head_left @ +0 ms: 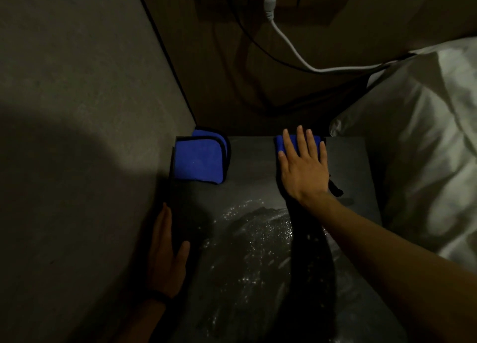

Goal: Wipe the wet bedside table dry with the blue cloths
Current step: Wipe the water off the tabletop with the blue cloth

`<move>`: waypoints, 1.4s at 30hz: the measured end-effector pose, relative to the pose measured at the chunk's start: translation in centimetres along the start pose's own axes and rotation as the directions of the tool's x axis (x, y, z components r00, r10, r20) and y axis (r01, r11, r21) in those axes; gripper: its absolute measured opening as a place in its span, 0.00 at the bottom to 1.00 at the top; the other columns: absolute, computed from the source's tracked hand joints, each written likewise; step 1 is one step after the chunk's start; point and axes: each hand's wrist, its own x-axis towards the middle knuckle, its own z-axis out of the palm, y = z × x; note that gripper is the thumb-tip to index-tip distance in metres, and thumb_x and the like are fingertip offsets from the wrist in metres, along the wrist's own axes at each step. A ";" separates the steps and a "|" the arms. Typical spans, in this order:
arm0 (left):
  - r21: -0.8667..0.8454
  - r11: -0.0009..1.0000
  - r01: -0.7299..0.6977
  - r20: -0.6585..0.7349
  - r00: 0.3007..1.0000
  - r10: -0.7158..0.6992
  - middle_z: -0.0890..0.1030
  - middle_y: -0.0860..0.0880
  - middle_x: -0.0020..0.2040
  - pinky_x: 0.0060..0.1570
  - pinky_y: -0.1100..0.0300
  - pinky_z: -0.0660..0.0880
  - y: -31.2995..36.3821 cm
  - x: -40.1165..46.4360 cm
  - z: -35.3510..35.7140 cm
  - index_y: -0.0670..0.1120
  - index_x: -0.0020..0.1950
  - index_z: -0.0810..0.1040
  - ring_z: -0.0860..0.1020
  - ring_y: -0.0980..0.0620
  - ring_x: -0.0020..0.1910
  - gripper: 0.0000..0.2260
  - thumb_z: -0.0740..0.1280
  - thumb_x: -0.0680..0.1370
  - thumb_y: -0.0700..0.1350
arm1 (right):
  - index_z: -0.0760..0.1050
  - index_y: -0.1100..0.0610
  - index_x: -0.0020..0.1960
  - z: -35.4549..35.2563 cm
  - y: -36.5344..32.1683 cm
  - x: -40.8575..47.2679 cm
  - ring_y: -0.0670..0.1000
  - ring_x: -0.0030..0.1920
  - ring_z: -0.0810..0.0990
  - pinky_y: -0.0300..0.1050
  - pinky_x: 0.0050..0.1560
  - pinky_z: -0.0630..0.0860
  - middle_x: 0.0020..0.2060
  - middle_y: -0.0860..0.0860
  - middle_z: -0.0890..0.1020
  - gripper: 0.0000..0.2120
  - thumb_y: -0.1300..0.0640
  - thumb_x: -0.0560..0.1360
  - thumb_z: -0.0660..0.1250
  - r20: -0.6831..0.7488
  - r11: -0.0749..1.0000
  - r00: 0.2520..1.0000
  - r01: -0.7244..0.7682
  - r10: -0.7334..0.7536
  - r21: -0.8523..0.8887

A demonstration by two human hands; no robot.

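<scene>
The dark bedside table [253,167] shows glistening water drops [260,229] over its middle and front. My right hand [302,167] lies flat, fingers spread, pressing a blue cloth [316,141] onto the table's far right part; most of that cloth is hidden under the palm. A second folded blue cloth [196,159] with black edging lies untouched in the far left corner. My left hand [165,255] rests on the table's left edge, thumb on top, holding nothing.
A grey wall panel [77,110] runs close along the table's left side. A white pillow and bedding [423,141] press against the right side. White [289,48] and black cables hang down the back wall behind the table.
</scene>
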 end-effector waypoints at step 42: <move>-0.156 0.893 0.421 -0.149 0.884 -0.443 0.74 0.37 0.62 0.61 0.56 0.63 -0.8 0.8 0.6 0.37 0.62 0.74 0.72 0.40 0.61 0.17 0.56 0.81 0.47 | 0.39 0.46 0.83 0.6 6.1 -7.1 0.54 0.81 0.38 0.59 0.79 0.38 0.82 0.54 0.42 0.29 0.39 0.84 0.39 -0.030 0.953 0.953 -0.298 0.300 0.047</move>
